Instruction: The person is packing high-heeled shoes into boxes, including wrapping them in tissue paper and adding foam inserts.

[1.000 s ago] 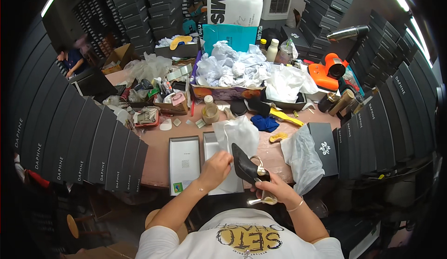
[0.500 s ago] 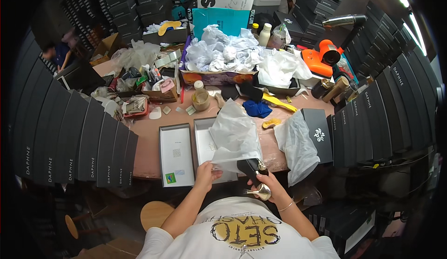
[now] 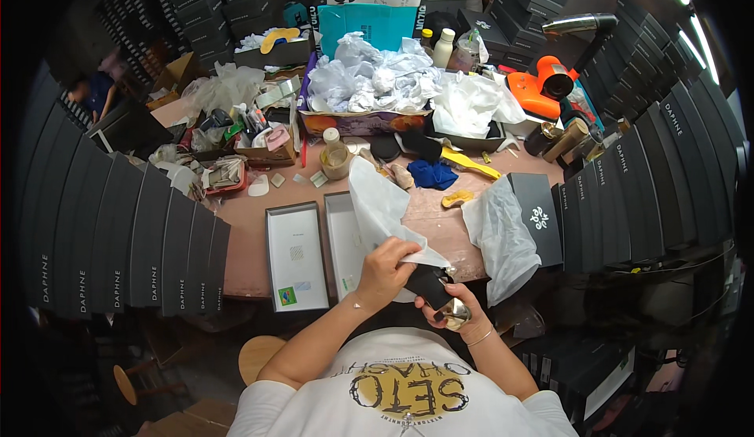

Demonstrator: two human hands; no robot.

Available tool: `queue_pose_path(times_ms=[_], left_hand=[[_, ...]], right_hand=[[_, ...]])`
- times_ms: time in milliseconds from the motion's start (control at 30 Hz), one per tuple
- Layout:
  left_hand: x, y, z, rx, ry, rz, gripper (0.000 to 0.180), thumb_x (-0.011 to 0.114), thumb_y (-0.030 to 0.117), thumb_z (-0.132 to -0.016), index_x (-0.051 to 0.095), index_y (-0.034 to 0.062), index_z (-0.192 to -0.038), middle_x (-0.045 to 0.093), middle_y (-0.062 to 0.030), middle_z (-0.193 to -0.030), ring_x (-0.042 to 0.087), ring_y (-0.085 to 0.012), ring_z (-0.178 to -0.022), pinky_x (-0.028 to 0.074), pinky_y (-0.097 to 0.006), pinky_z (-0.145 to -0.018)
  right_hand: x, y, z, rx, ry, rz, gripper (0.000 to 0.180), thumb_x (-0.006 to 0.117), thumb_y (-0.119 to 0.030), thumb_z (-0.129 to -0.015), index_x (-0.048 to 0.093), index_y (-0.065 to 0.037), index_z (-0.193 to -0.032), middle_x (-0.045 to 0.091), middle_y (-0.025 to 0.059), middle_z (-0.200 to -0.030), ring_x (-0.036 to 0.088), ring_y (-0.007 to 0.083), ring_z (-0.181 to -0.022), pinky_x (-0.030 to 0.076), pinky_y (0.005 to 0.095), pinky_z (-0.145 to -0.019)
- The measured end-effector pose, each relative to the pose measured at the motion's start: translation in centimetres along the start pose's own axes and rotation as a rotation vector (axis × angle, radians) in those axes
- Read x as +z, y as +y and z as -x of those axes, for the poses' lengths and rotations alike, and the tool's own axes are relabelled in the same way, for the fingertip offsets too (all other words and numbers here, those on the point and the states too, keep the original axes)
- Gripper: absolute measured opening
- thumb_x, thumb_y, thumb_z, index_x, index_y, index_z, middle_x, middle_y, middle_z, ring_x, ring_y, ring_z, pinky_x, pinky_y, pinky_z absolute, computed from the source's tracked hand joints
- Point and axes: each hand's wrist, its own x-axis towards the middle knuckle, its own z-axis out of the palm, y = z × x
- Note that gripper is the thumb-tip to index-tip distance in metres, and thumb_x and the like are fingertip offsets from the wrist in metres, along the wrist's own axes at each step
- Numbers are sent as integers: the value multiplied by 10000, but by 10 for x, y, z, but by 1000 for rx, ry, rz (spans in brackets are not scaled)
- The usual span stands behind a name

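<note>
left hand [image 3: 386,272]: closed on white tissue paper [image 3: 385,205] rising above it | right hand [image 3: 455,319]: grips black shoe [image 3: 430,284] just beside left | open white box [image 3: 345,241] left of hands

This is a packing workshop or stockroom for boxed goods. Tall stacks of flat black boxes [image 3: 118,233] wall in the pink worktop [image 3: 243,241] on its left, right and far sides. Along its far edge sits a carton of crumpled white tissue paper [image 3: 377,84]; an open white box [image 3: 296,255] lies at the near edge, an orange heat gun [image 3: 542,87] at the far right corner.
</note>
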Motion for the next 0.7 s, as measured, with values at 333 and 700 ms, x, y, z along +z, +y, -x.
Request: queue_pose_path(times_ms=[333,700], left_hand=[[31,12,22,501,-173,-156,337,719,40,-658,629,65,-982,579,-56,-768,598,-245,-617,490,-330,-542],[72,34,45,294,-251,184,324,677,-13,-701,576,53,-1001,552,-102,-796,590,-288,-638,489,-352,-560]], right_hand=[[31,-21,-81,-460,303,82,396,513,-305,-938,479,-67,-1253,548,128,-1229,575,248,-1078,500,383,-898],[9,-56,-50,-387,256,141,491,506,-369,-934,395,-91,-1324,508,143,-1271,559,273,-1108,476,391,-933]])
